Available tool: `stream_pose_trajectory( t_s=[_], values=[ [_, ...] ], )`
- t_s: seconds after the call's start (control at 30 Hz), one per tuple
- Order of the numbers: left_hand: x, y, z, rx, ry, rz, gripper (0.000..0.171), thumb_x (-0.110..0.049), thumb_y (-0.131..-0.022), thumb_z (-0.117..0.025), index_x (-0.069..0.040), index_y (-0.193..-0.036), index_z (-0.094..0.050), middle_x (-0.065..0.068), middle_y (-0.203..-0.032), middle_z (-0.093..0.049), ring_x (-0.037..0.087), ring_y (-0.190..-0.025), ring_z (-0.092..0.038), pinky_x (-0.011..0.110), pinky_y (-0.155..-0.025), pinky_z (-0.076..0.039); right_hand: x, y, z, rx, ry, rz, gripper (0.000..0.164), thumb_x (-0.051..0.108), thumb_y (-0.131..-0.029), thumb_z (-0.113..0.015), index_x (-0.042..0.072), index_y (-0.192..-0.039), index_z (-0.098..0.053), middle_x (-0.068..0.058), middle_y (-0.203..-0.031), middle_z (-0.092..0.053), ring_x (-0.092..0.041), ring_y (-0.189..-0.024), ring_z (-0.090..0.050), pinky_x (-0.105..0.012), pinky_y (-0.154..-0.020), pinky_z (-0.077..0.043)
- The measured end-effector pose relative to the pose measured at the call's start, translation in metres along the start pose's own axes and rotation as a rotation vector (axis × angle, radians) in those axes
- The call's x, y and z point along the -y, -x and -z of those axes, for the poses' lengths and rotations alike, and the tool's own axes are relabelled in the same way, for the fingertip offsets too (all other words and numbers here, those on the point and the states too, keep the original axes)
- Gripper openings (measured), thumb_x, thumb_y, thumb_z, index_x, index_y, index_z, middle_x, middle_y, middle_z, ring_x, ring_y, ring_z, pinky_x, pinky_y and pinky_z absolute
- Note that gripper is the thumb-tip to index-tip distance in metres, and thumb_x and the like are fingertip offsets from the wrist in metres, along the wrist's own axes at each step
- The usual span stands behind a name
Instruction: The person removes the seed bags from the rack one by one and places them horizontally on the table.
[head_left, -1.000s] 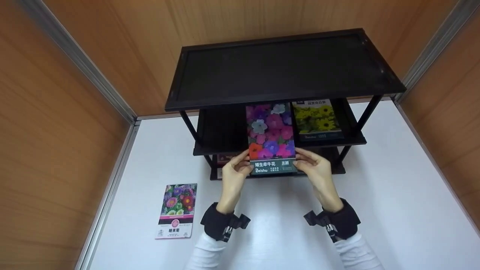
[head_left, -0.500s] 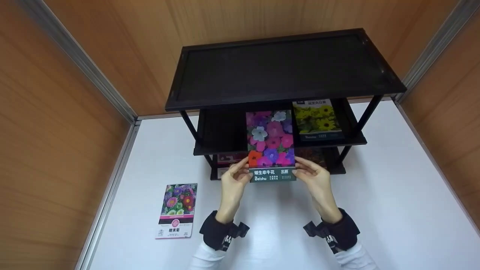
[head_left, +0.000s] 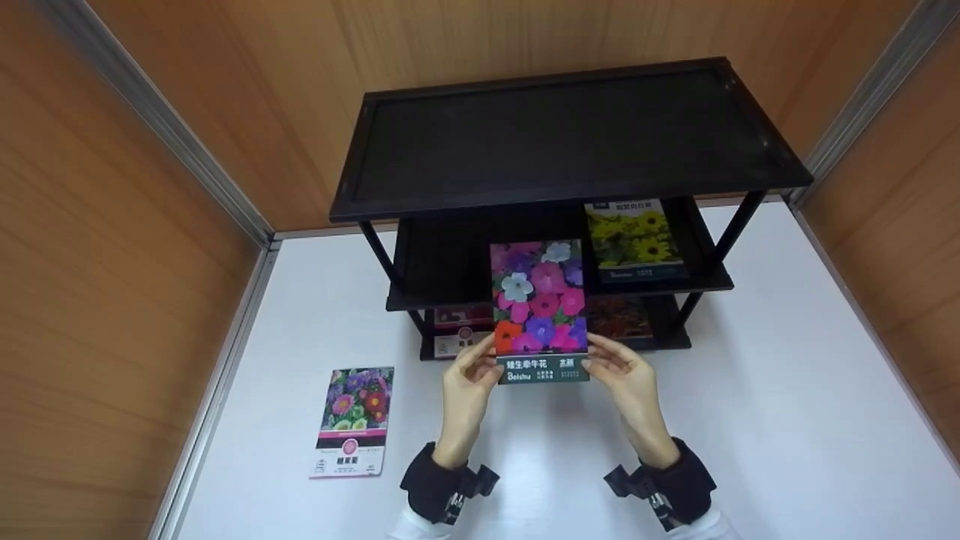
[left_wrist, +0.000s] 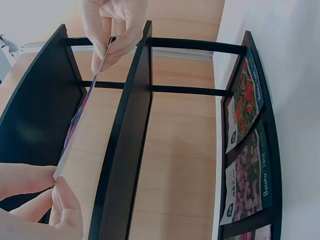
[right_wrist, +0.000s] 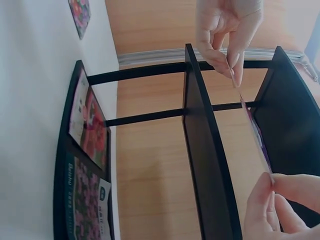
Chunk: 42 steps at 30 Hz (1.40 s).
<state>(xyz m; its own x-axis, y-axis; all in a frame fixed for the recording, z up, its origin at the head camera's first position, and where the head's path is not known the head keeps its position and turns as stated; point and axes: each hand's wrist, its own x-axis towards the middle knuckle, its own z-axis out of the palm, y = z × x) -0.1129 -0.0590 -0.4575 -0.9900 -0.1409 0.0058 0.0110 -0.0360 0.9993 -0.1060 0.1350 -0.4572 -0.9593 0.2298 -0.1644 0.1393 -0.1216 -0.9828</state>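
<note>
A flat seed packet [head_left: 538, 300] with pink, purple and white flowers and a green "Beishu" band is held in front of the black shelf's middle tier. My left hand [head_left: 469, 386] pinches its lower left edge between thumb and fingers. On the opposite edge my right hand [head_left: 628, 390] pinches it the same way. Edge-on, the packet [left_wrist: 80, 122] looks thin in the left wrist view, stretched between both hands. It appears apart from the tier's front edge. Another packet [head_left: 636, 240], with yellow flowers, lies on the right of the middle tier.
The black three-tier shelf [head_left: 570, 142] stands against the wooden back wall [head_left: 480, 37]. A pink-banded packet [head_left: 351, 421] lies on the white table [head_left: 810, 420] at left. Several packets lie on the bottom tier, including a red-flowered one [left_wrist: 245, 100] and a pink-flowered one [left_wrist: 247, 177].
Both hands have drawn the petunia-like flower packet toward the person, out from under the top tier. More of the bottom tier's packets shows now. The packet on the table stays put.
</note>
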Motion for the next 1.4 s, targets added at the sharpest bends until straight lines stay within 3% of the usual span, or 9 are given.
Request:
stream_pose_trajectory(
  t_s=[0.07,0.17,0.27,0.43,0.5,0.63,0.73,1.0,1.4],
  values=[
    [0.002,0.001,0.001,-0.002,-0.004,-0.006,0.043,0.014,-0.071,-0.056,0.005,-0.113,-0.057,0.014,-0.097,-0.055,0.017,-0.082,-0.052,0.021,-0.075,-0.045,-0.011,-0.001,0.003,0.015,-0.02,0.038,0.039,-0.001,-0.073,-0.066,-0.002,-0.111,-0.058,-0.013,-0.095,-0.06,-0.018,-0.084,-0.058,-0.024,-0.074,-0.048],
    [0.006,0.004,0.002,-0.006,-0.014,-0.008,0.043,0.013,-0.071,-0.055,0.004,-0.113,-0.057,0.014,-0.097,-0.054,0.017,-0.082,-0.051,0.021,-0.074,-0.045,-0.056,-0.021,0.014,0.095,-0.117,0.127,0.037,0.002,-0.074,-0.067,0.002,-0.111,-0.06,-0.013,-0.098,-0.06,-0.019,-0.086,-0.059,-0.023,-0.073,-0.048],
    [0.009,0.006,0.003,-0.014,-0.026,-0.004,0.043,0.013,-0.072,-0.055,0.004,-0.113,-0.057,0.014,-0.097,-0.054,0.017,-0.082,-0.051,0.02,-0.073,-0.045,-0.07,-0.024,0.016,0.111,-0.141,0.151,0.037,0.003,-0.073,-0.068,0.003,-0.11,-0.061,-0.012,-0.097,-0.06,-0.019,-0.084,-0.059,-0.022,-0.071,-0.049],
    [0.014,0.011,0.006,-0.026,-0.042,0.001,0.041,0.012,-0.073,-0.056,0.004,-0.113,-0.058,0.014,-0.1,-0.055,0.017,-0.083,-0.052,0.021,-0.072,-0.045,-0.039,0.0,0.003,0.029,-0.057,0.127,0.038,0.002,-0.07,-0.069,-0.002,-0.107,-0.06,-0.015,-0.095,-0.059,-0.019,-0.082,-0.058,-0.022,-0.071,-0.049],
    [0.015,0.013,0.008,-0.032,-0.049,0.005,0.041,0.011,-0.073,-0.057,0.003,-0.113,-0.058,0.014,-0.101,-0.055,0.017,-0.083,-0.052,0.021,-0.073,-0.045,-0.063,-0.008,0.007,0.075,-0.114,0.173,0.036,0.001,-0.072,-0.068,-0.001,-0.108,-0.061,-0.014,-0.096,-0.06,-0.017,-0.083,-0.058,-0.021,-0.072,-0.048],
    [0.019,0.018,0.011,-0.044,-0.061,0.027,0.042,0.011,-0.073,-0.056,0.001,-0.114,-0.058,0.013,-0.101,-0.055,0.017,-0.082,-0.051,0.021,-0.073,-0.045,-0.064,-0.003,0.004,0.09,-0.121,0.185,0.036,0.001,-0.071,-0.068,-0.003,-0.106,-0.061,-0.012,-0.093,-0.061,-0.014,-0.081,-0.058,-0.02,-0.071,-0.048],
    [0.023,0.02,0.013,-0.053,-0.065,0.037,0.042,0.011,-0.073,-0.057,0.003,-0.114,-0.057,0.012,-0.099,-0.055,0.017,-0.081,-0.051,0.02,-0.073,-0.045,-0.037,0.012,-0.005,0.04,-0.03,0.119,0.038,-0.003,-0.07,-0.067,-0.011,-0.106,-0.057,-0.015,-0.092,-0.06,-0.016,-0.08,-0.058,-0.02,-0.072,-0.048],
    [0.035,0.027,0.018,-0.082,-0.038,0.047,0.041,0.011,-0.073,-0.057,0.006,-0.113,-0.056,0.013,-0.091,-0.053,0.017,-0.08,-0.053,0.02,-0.071,-0.046,-0.04,0.017,-0.008,0.031,0.033,-0.026,0.04,-0.01,-0.073,-0.062,-0.012,-0.111,-0.053,-0.009,-0.094,-0.06,-0.014,-0.082,-0.058,-0.018,-0.073,-0.047],
    [0.046,0.037,0.023,-0.129,-0.081,0.089,0.041,0.013,-0.071,-0.056,0.006,-0.111,-0.058,0.012,-0.094,-0.055,0.019,-0.081,-0.051,0.02,-0.071,-0.045,-0.057,0.025,-0.01,0.049,0.049,-0.034,0.036,-0.01,-0.072,-0.062,-0.012,-0.107,-0.054,-0.012,-0.091,-0.059,-0.014,-0.079,-0.058,-0.02,-0.071,-0.048]
  ],
)
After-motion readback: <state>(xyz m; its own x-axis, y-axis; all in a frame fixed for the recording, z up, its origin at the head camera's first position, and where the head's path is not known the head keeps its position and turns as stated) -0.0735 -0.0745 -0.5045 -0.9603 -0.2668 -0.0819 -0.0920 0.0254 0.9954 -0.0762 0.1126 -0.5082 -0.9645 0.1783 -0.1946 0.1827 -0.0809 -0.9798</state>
